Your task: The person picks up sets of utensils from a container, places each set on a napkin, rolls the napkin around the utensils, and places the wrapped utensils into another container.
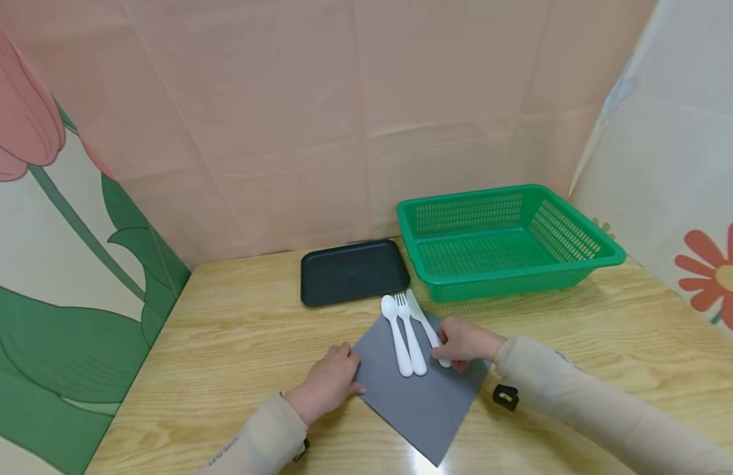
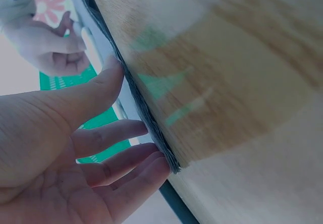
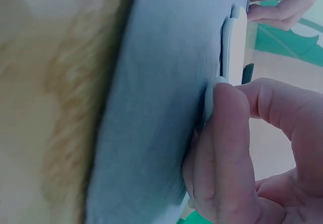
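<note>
A grey folded napkin [image 1: 425, 415] lies turned cornerwise on the table, bearing a white spoon [image 1: 397, 336], a white fork [image 1: 411, 338] and a white knife [image 1: 422, 318] side by side. My right hand [image 1: 466, 340] pinches the knife near the end of its handle; the right wrist view shows that handle end [image 3: 209, 100] between thumb and fingers, low over the cloth. At the napkin's left edge is my left hand [image 1: 329, 382], its thumb and fingertips touching the layered rim [image 2: 141, 100], fingers spread and relaxed. The knife slants slightly away from the fork.
Behind the napkin lies a black tray [image 1: 354, 272], close to the cutlery tips. A green plastic basket [image 1: 523, 280] stands at the back right, beside the tray. Pink cloth [image 1: 283, 132] hangs behind the wooden table [image 1: 235, 330], with flower-printed sheets at both sides.
</note>
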Available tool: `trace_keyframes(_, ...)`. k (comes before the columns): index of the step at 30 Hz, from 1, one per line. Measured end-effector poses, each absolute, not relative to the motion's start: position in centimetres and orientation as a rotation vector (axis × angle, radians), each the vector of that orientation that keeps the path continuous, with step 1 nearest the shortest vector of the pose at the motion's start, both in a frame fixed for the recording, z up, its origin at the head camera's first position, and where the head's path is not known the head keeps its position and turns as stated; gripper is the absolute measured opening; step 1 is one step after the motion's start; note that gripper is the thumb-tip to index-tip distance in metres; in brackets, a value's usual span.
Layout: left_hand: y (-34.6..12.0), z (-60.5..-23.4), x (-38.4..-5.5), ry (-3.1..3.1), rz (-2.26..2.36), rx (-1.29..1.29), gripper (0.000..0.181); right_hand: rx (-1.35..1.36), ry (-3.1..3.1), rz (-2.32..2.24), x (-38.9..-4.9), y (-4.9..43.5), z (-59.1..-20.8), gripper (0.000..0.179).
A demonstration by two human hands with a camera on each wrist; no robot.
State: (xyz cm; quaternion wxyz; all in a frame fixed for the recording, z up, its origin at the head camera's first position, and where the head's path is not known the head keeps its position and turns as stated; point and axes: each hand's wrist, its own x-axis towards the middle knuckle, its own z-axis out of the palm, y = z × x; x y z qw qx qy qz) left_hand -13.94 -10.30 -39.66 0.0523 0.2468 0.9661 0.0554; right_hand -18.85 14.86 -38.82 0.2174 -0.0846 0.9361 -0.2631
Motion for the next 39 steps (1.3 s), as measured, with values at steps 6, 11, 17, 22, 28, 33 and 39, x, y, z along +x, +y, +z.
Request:
trace_keyframes(6, -10.33, -39.63, -13.9, 2.94, 0.175, 0.765, 0.042, -0.252, 2.597, -0.726, -18.78, 14.68, -38.82, 0.02)
trace_keyframes(11, -10.33, -39.59, -13.9, 2.938, 0.168, 0.763, 0.042, -0.26, 2.592, -0.739, -18.72, 14.61, -38.86, 0.018)
trace_keyframes(17, -10.32, -39.58, -13.98, 2.938, 0.167, 0.76, 0.042, -0.26, 2.575, -0.78, -18.76, 14.61, -39.02, 0.015)
trace_keyframes(22, -10.29, -39.56, -14.01, 2.932, 0.165, 0.755, 0.042, -0.267, 2.57, -0.779, -18.82, 14.5, -39.06, 0.014)
trace_keyframes(28, -10.26, -39.58, -13.98, 2.922, 0.171, 0.745, 0.042, -0.274, 2.567, -0.791, -18.8, 14.37, -39.03, 0.013)
trace_keyframes(33, -10.24, -39.53, -13.9, 2.918, 0.177, 0.742, 0.042, -0.285, 2.568, -0.792, -18.79, 14.37, -39.14, 0.012)
trace_keyframes(39, -10.2, -39.49, -13.91, 2.915, 0.175, 0.732, 0.042, -0.281, 2.567, -0.798, -18.9, 14.27, -39.3, 0.012)
